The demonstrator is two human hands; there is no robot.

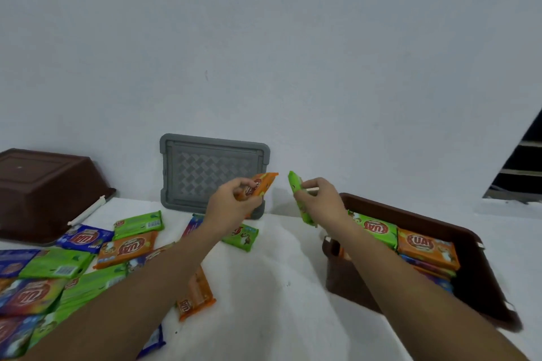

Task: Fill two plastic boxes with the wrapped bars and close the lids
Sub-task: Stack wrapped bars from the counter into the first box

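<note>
My left hand grips an orange wrapped bar above the middle of the table. A green wrapped bar, held edge-on, is pinched in my right hand. To the right stands an open brown plastic box holding several green, orange and blue bars. A second brown box lies upside down at the far left. Many loose bars in green, orange and blue wrappers cover the table's left side.
A grey lid with a woven pattern leans upright against the white wall behind my hands. A white cloth covers the table. A dark opening shows at the right edge of the wall.
</note>
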